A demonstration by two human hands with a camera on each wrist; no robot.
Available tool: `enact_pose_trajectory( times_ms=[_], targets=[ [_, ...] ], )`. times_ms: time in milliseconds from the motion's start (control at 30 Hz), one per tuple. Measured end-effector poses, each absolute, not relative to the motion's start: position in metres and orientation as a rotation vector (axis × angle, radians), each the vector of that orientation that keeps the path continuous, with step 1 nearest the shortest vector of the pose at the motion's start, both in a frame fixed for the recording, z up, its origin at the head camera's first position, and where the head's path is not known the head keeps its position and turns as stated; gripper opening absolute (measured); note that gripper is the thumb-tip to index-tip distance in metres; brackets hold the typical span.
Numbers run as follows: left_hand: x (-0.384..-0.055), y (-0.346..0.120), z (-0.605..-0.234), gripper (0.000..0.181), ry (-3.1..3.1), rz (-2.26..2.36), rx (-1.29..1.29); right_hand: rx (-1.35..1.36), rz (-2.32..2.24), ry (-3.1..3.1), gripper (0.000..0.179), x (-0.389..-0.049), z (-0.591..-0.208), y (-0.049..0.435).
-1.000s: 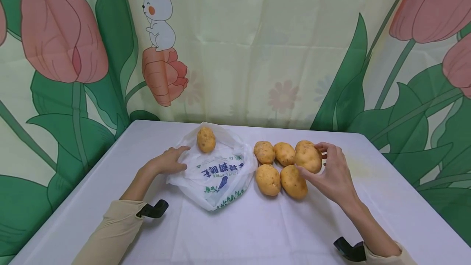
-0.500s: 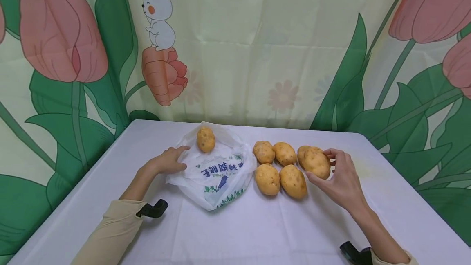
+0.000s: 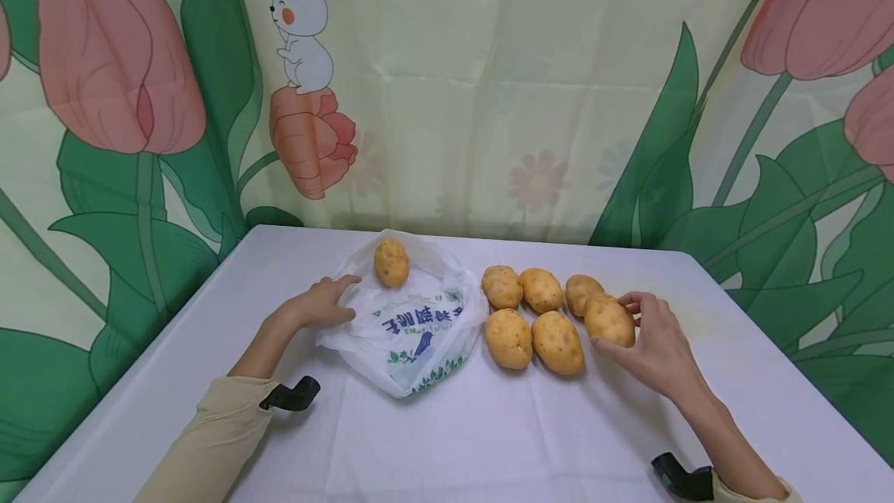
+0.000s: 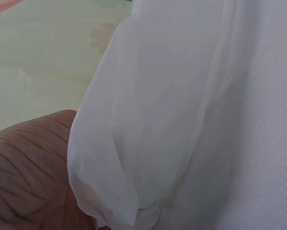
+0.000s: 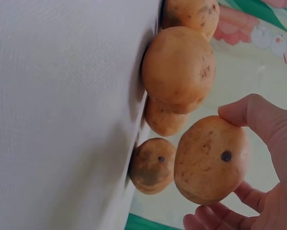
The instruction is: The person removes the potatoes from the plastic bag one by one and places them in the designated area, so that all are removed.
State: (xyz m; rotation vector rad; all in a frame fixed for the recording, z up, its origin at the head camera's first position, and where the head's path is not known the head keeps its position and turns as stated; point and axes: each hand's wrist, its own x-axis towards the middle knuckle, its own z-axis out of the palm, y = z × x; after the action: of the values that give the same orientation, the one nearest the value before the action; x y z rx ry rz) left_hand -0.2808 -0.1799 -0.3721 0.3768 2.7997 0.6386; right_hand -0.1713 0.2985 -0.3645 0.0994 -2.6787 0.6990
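Note:
In the head view, my right hand (image 3: pixel 656 348) grips a potato (image 3: pixel 611 320) between thumb and fingers. The right wrist view shows this potato (image 5: pixel 211 160), with a dark spot, raised off the tablecloth. Nearest to it lies another potato (image 3: pixel 583 293), partly hidden behind it. My left hand (image 3: pixel 320 306) touches the left edge of a white plastic bag (image 3: pixel 419 363) with spread fingers. One potato (image 3: pixel 391 262) lies uncovered at the bag's far end. In the left wrist view, the bag's film (image 4: pixel 133 124) hides most of that hand's fingers.
Left of the held potato are two back-row potatoes (image 3: pixel 541 289) and two front ones (image 3: pixel 508 338), close beside the bag. A white cloth (image 3: pixel 489 441) covers the table. Behind its far edge hangs a curtain (image 3: pixel 447 99) printed with tulips and a rabbit.
My right hand has carried its potato to the right and slightly nearer, uncovering the potato behind it. The left hand and the bag stay where they were.

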Motion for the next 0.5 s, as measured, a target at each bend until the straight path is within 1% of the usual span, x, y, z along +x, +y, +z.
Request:
enact_pose_trajectory(
  times_ms=[500],
  targets=[
    [-0.2826, -0.1805, -0.3721, 0.069, 2.802, 0.622, 0.388, 0.129, 0.653, -2.825, 0.072, -0.1728, -0.3718, 0.3062]
  ],
)
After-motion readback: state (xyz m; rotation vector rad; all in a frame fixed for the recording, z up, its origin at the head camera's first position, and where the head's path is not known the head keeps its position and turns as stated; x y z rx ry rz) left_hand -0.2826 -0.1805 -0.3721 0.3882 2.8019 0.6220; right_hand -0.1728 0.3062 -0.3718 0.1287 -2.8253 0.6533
